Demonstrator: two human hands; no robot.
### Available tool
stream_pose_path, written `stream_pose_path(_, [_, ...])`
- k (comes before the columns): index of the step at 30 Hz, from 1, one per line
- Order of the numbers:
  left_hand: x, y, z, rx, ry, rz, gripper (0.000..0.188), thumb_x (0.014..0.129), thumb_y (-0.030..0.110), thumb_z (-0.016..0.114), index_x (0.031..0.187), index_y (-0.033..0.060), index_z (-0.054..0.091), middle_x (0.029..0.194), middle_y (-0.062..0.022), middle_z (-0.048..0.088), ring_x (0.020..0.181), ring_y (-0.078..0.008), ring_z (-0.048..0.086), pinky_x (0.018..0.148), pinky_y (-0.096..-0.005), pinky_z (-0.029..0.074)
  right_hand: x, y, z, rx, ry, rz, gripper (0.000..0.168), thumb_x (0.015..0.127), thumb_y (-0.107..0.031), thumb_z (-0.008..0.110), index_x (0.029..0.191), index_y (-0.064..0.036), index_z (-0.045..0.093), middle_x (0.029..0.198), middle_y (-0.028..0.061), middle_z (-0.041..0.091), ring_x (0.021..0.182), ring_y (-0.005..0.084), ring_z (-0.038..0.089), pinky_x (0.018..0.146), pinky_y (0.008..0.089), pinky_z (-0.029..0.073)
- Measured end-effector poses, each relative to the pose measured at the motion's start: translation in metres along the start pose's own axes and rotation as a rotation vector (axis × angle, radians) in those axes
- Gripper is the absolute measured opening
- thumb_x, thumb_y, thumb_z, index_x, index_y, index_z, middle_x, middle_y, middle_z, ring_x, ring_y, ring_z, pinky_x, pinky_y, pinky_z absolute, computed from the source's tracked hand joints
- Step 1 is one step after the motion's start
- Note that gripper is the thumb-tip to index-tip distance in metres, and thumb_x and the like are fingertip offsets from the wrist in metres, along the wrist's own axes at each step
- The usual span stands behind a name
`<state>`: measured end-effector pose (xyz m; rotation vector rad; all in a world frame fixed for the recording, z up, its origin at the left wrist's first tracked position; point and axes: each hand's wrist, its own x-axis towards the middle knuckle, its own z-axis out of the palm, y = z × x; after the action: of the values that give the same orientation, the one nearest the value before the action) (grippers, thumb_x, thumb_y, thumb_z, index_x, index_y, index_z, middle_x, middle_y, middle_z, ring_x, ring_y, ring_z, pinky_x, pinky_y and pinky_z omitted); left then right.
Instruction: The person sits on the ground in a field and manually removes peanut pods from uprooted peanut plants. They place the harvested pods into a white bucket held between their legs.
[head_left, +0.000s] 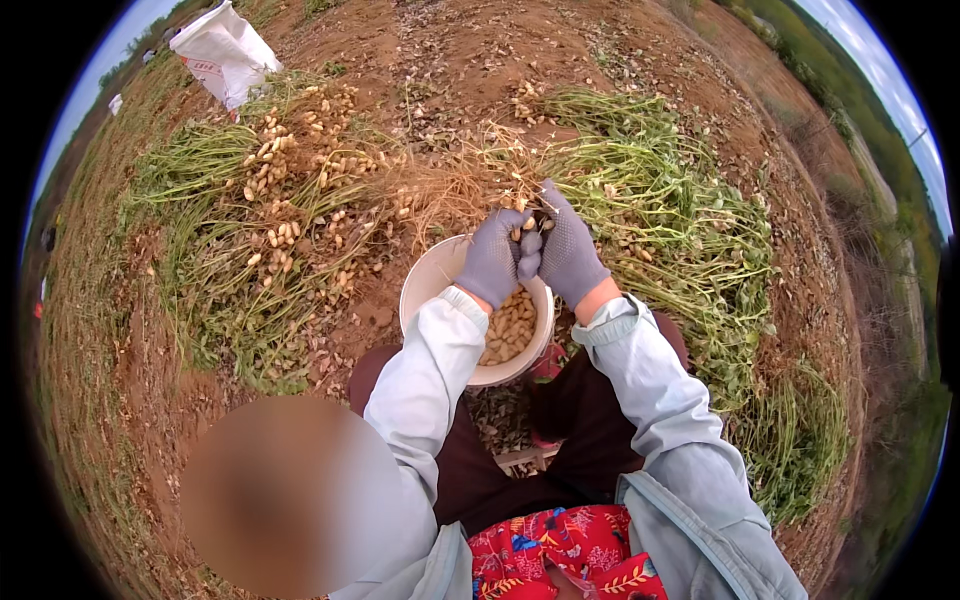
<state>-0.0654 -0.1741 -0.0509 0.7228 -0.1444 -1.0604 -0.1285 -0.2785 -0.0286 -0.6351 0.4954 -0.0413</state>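
Note:
My left hand (489, 253) and my right hand (571, 244), both in grey dotted work gloves, meet above the far side of a white plastic bucket (415, 289). Their fingers are curled around a few peanut pods (529, 223) at the root end of a peanut plant. Which fingers press on which pod is partly hidden by the gloves. Inside the bucket, between my knees, lies a layer of picked peanuts (511, 330). Dry, thin peanut roots (442, 191) spread over the soil just beyond the rim.
Pulled peanut plants with pods (274, 176) lie heaped to the left. More leafy peanut plants (675, 202) lie to the right. A white woven sack (229, 56) stands at the far left. Bare reddish soil (480, 45) with dry leaves stretches ahead.

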Motion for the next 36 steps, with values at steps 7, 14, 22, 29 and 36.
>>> stream_pose_path(7, [-0.005,0.004,0.018,0.219,0.259,0.066,0.025,0.091,0.031,0.044,0.089,0.0097,0.056,0.063,-0.0073,0.058,0.046,-0.0172,0.054,0.040,-0.0279,0.039,-0.011,0.000,0.019,-0.108,0.164,0.065,0.032,0.085,-0.051,0.060,0.075,-0.021,0.054,0.064,-0.0046,0.052,0.050,0.0102,0.046,0.045,0.0236,0.033])
stream_pose_path(14, [-0.004,0.004,0.001,0.096,0.150,-0.035,0.023,0.090,0.032,0.045,0.076,0.0143,0.051,0.056,0.0007,0.048,0.041,-0.0109,0.042,0.036,-0.0214,0.029,0.000,0.012,0.003,-0.013,-0.013,0.030,0.033,0.087,-0.045,0.060,0.070,-0.018,0.052,0.053,-0.0032,0.048,0.041,0.0103,0.038,0.039,0.0240,0.028])
stream_pose_path(22, [-0.019,0.001,0.016,0.435,0.220,-0.068,0.024,0.087,0.029,0.054,0.072,0.0118,0.049,0.050,0.0019,0.042,0.036,-0.0090,0.037,0.034,-0.0220,0.027,0.012,0.013,0.004,0.015,0.222,-0.155,0.026,0.087,-0.031,0.061,0.092,-0.006,0.058,0.066,0.0083,0.056,0.052,0.0204,0.052,0.045,0.0316,0.043])
stream_pose_path(29, [-0.035,0.010,0.009,1.000,0.211,-0.217,0.034,0.083,0.037,0.059,0.084,0.0035,0.059,0.060,-0.0040,0.053,0.039,-0.0107,0.044,0.035,-0.0237,0.033,0.027,-0.002,-0.017,0.062,0.011,-0.095,0.050,0.089,-0.043,0.055,0.122,-0.008,0.043,0.114,0.0206,0.053,0.096,0.0309,0.055,0.082,0.0450,0.047])
stream_pose_path(36, [-0.029,0.005,0.007,1.176,0.292,0.413,0.032,0.082,0.027,0.065,0.095,-0.0015,0.063,0.075,-0.0042,0.062,0.062,-0.0092,0.057,0.057,-0.0216,0.046,0.021,0.005,-0.010,0.020,-0.138,-0.093,0.049,0.091,-0.050,0.051,0.114,-0.006,0.049,0.110,0.0153,0.056,0.100,0.0268,0.055,0.084,0.0396,0.045])
